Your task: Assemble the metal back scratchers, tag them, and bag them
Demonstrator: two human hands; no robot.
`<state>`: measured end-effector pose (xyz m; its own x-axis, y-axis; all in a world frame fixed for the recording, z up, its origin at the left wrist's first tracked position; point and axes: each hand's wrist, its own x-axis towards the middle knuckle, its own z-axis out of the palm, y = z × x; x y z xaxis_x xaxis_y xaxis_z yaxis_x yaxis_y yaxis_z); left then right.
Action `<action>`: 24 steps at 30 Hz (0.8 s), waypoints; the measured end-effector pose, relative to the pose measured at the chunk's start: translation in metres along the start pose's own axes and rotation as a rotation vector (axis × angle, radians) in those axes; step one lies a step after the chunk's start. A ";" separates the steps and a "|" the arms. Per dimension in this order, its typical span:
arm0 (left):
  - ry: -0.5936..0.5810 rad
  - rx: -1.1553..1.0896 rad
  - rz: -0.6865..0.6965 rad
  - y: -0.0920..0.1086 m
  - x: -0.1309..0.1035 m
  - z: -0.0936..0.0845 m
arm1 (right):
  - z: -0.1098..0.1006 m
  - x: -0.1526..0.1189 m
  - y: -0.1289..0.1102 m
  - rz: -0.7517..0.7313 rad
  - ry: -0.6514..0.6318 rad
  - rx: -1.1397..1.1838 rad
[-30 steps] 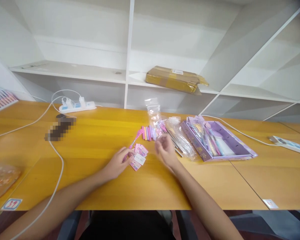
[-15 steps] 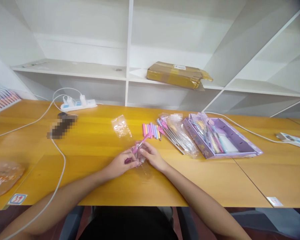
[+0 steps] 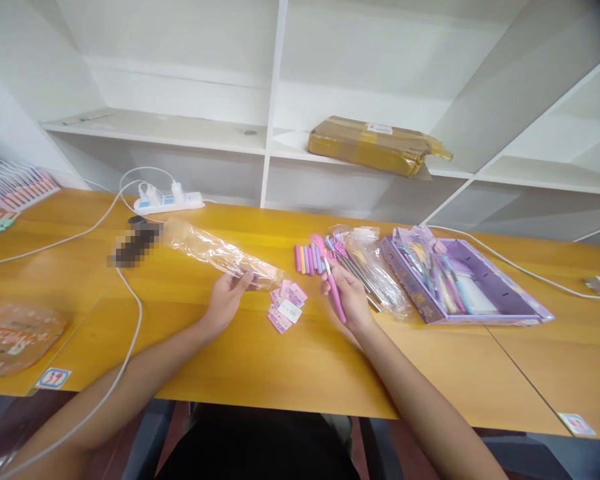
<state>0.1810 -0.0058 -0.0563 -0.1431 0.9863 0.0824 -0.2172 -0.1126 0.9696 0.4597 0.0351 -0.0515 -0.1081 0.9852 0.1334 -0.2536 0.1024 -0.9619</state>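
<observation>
My left hand (image 3: 227, 300) is closed on the right part of a long clear plastic bag (image 3: 215, 248), thumb on top. The bag stretches away to the left above the table. In my right hand (image 3: 353, 297) is a slim tool (image 3: 336, 293) with a pink handle, a silver shaft and a pink head; its exact kind is unclear. Several small pink cards and a white label (image 3: 289, 311) lie between my hands. Beyond my right hand is a row of pastel sticks (image 3: 307, 259), beside silver rods (image 3: 363, 277) with pink and blue heads.
A purple box (image 3: 500, 280) with packaged items stands at right, beside another clear bag (image 3: 393, 297). A white power strip (image 3: 170, 202) and its cables lie at back left. A taped cardboard box (image 3: 370, 147) rests on the shelf. An orange pouch (image 3: 17, 337) lies at left.
My hands have moved apart, the right one carrying the pink-handled tool. The clear bag is now stretched out leftward from my left hand. The small cards now show on the table.
</observation>
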 end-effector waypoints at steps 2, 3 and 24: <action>0.010 -0.055 -0.004 -0.001 0.003 -0.001 | 0.004 -0.007 0.000 0.069 -0.098 -0.040; 0.008 -0.073 -0.002 -0.002 0.003 -0.001 | 0.007 -0.011 0.001 0.101 -0.154 -0.065; -0.030 -0.187 -0.038 0.007 0.001 0.005 | 0.008 -0.013 0.010 -0.554 -0.265 -0.873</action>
<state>0.1839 -0.0051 -0.0487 -0.1033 0.9930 0.0564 -0.3975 -0.0932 0.9129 0.4504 0.0220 -0.0613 -0.4209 0.7207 0.5509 0.4334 0.6933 -0.5758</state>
